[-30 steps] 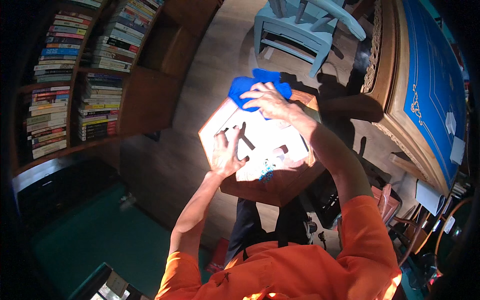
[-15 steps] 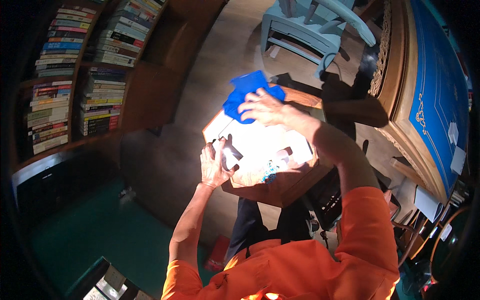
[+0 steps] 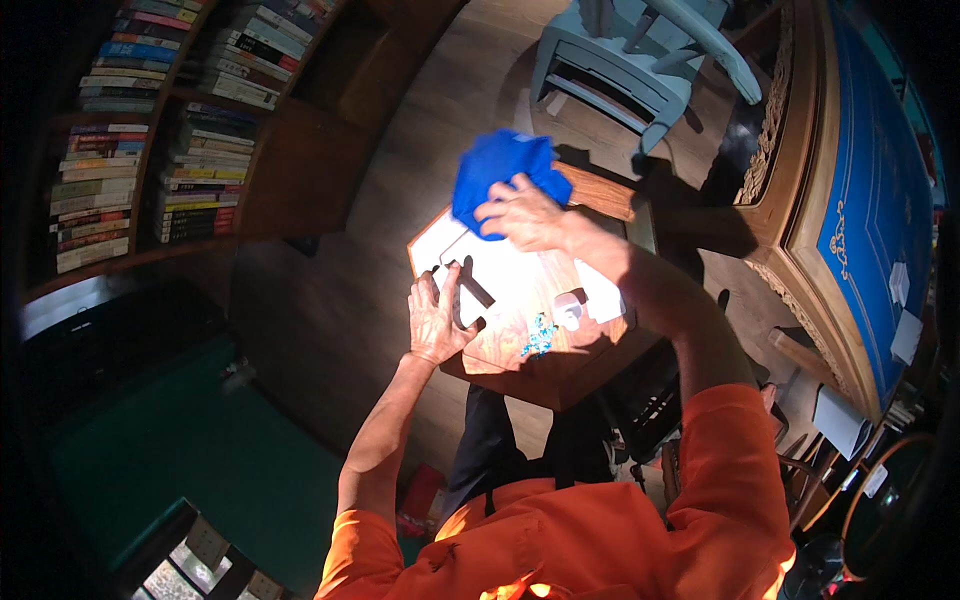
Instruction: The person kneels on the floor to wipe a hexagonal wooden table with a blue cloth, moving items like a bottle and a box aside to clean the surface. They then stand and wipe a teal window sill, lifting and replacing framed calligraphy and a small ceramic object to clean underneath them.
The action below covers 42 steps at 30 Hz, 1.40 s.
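Observation:
My right hand (image 3: 525, 215) reaches across a small wooden table (image 3: 632, 320) and grips a bright blue cloth (image 3: 500, 170) at its far side. The cloth is bunched and slightly blurred. My left hand (image 3: 435, 320) rests at the table's left edge, thumb and index finger spread apart. Glare and dark shadows around those fingertips hide whether anything lies under them. Nearer me on the tabletop is a small cluster of blue beads (image 3: 540, 335). Beside it are a small pale object (image 3: 570, 310) and a white sheet (image 3: 600, 293).
A light-blue wooden chair (image 3: 615, 75) stands beyond the table. To the right is a large carved wooden piece with a blue panel (image 3: 875, 170). Bookshelves (image 3: 145, 180) full of books line the left, above a dark green floor area (image 3: 150, 430).
The blue cloth has shifted and spread into a fuller shape under my right hand. My left hand stays at the table edge, with its dark shadows changed. The whole view has tilted slightly.

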Tool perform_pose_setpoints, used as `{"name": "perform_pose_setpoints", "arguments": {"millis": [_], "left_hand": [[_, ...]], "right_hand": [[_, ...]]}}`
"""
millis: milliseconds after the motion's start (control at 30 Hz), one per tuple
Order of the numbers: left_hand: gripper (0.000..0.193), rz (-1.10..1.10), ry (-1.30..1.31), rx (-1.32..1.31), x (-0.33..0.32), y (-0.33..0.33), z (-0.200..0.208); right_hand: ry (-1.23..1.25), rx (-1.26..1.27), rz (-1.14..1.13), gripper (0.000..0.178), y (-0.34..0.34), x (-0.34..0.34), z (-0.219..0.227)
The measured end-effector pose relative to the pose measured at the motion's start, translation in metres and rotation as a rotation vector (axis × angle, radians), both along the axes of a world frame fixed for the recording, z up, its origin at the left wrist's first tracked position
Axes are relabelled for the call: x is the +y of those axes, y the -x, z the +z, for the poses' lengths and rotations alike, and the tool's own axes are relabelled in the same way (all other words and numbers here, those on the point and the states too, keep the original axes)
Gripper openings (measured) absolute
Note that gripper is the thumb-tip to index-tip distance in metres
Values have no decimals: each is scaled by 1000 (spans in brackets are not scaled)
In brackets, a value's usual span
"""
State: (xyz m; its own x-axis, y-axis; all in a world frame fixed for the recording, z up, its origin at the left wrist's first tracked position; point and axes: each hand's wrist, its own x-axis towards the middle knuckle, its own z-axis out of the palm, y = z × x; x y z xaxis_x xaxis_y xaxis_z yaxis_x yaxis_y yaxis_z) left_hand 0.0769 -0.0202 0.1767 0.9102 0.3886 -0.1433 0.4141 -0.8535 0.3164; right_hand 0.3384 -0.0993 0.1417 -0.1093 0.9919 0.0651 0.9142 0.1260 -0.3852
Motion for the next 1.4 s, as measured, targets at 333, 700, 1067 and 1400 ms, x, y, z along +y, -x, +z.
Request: {"name": "perform_pose_setpoints", "arguments": {"millis": [333,700,1067,1400], "left_hand": [[111,-15,35,33,1,-11,-1],[95,-180,24,9,-8,-67,10],[37,-440,172,-281,45,-123,-9],[46,-122,332,-344,14,-106,-18]], "right_hand": [[-47,-104,-226,23,-69,-26,-11],[-474,-43,-506,30,-61,-130,-11],[-349,-79,-686,28,-51,-120,-13],[-288,-105,-706,28,-51,-118,-12]]}}
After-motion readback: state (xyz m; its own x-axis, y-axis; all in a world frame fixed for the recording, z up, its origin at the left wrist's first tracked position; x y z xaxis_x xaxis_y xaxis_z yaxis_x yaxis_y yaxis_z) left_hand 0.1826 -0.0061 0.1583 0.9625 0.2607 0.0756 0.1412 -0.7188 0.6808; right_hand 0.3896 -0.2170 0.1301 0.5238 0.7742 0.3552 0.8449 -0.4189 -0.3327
